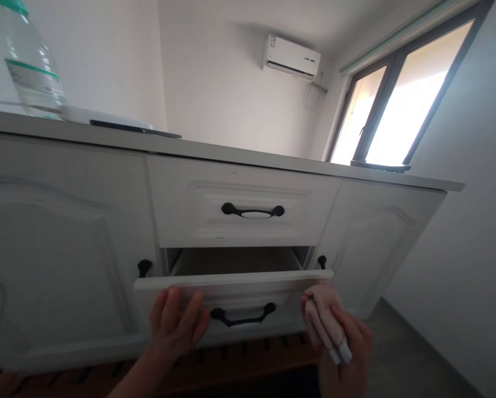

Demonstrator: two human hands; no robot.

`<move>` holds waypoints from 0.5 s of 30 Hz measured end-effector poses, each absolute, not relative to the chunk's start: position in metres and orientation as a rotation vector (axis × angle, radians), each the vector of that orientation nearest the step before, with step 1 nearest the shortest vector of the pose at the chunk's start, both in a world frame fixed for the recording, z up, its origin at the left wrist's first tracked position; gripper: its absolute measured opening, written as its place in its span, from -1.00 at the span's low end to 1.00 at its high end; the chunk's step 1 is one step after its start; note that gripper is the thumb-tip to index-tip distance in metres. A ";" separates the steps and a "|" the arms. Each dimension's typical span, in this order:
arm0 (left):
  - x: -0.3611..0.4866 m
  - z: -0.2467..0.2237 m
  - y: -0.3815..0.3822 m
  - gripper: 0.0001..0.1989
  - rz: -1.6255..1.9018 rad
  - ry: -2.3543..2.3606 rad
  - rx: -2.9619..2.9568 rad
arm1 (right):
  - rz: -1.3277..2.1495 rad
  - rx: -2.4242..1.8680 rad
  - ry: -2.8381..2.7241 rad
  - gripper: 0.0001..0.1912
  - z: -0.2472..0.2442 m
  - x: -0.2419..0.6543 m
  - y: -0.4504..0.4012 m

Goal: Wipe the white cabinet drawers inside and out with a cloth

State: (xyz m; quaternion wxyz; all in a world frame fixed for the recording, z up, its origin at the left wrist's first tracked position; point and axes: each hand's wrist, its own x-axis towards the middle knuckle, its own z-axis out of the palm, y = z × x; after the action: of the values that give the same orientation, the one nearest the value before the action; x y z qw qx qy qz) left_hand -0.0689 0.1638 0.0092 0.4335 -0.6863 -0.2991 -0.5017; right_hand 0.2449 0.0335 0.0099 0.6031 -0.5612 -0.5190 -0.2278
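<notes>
My left hand [177, 318] rests its spread fingers against the front of the lower drawer [248, 284], left of that drawer's black handle [243, 318]. The drawer is pulled partly out, and a strip of its inside shows below the upper drawer. In my right hand [351, 348] is a bunched pale pink cloth [320, 315] with a white tag hanging from it. The cloth touches or nearly touches the right end of the drawer front; I cannot tell which.
The upper drawer [252, 190] is closed. White cabinet doors flank both drawers. On the countertop [239, 157] stand a plastic bottle [35, 77] and a flat dark object [134, 128] at left, with another dark item [380, 166] at right. Wooden slats [231, 354] lie below.
</notes>
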 end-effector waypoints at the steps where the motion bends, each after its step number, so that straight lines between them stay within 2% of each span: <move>1: -0.070 0.005 0.171 -0.12 -1.227 -0.742 -1.714 | -0.552 -1.297 -1.208 -0.58 0.023 0.242 0.036; 5: -0.068 0.002 0.197 -0.31 -1.303 -0.761 -1.713 | -0.621 -1.342 -1.213 -0.59 0.050 0.248 0.056; 9: -0.060 0.012 0.221 -0.44 -1.289 -0.764 -1.727 | -0.535 -1.379 -1.285 -0.57 0.042 0.266 0.101; 12: -0.066 0.000 0.224 -0.31 -1.309 -0.860 -1.768 | -0.519 -1.372 -1.342 -0.56 0.034 0.276 0.134; 15: -0.089 -0.045 0.203 -0.11 -1.383 -1.137 -1.769 | -0.630 -1.314 -1.398 -0.52 0.035 0.284 0.155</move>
State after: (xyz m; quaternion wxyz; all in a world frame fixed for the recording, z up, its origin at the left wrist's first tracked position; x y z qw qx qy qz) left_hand -0.0888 0.2032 -0.0448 0.3073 -0.6688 -0.4299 -0.5229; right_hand 0.2836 0.1550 0.0351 0.5321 -0.5509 -0.5863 -0.2640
